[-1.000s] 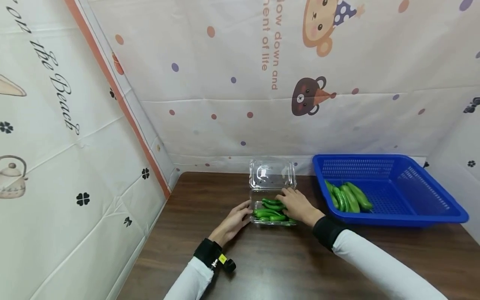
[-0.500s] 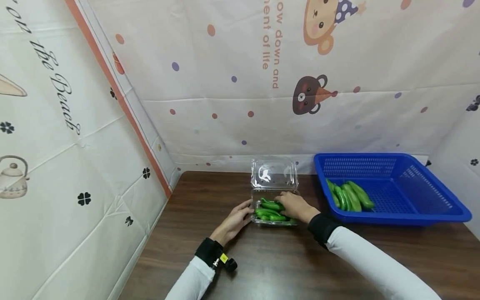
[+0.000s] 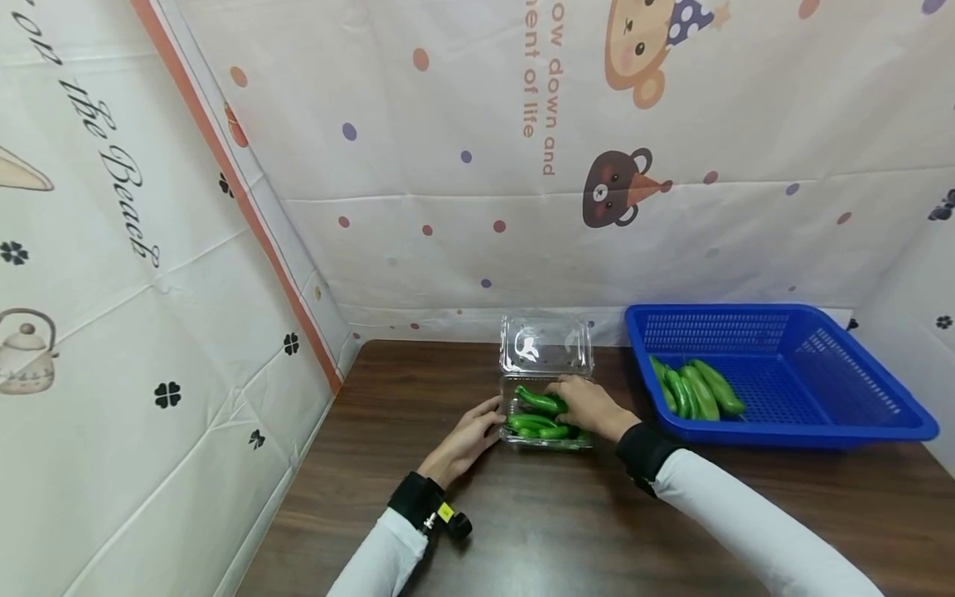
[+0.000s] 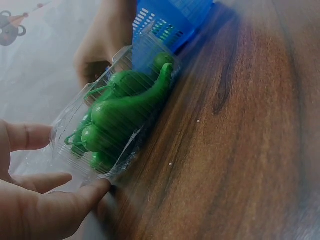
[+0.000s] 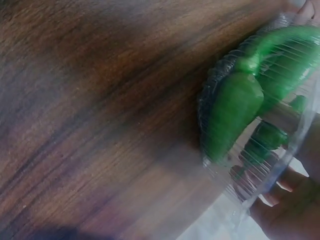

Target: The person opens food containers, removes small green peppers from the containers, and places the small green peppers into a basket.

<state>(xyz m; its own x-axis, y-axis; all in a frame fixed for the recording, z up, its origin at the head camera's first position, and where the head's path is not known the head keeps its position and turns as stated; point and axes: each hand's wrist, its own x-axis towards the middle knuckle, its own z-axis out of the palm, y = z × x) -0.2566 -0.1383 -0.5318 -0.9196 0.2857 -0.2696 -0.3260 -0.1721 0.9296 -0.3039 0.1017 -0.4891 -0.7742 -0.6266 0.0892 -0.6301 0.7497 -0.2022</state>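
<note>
A clear plastic clamshell box (image 3: pixel 504 390) rests on the brown table, its lid (image 3: pixel 548 344) tipped back, with several green peppers (image 3: pixel 531 423) inside. My left hand (image 3: pixel 464 442) touches the box's left end; in the left wrist view its fingers and thumb are spread, fairly straight, against the plastic. From the right, my right hand (image 3: pixel 593 408) reaches into the box and pinches one green pepper (image 3: pixel 535 400) at its right end, the other end pointing left. Through the wall in the right wrist view, the curled fingers (image 5: pixel 242 182) show behind the peppers; some fingertips are hidden.
To the right stands a blue perforated basket (image 3: pixel 798 435) with several larger green peppers (image 3: pixel 697 390) at its left side. The brown table (image 3: pixel 552 531) meets a printed white cloth wall (image 3: pixel 418 274) behind the box. A dark wrist camera (image 3: pixel 458 526) sits by the left cuff.
The pepper between my right fingers has shifted: its left end is higher and it slants more, over the back of the box. My left hand keeps its place at the box's end.
</note>
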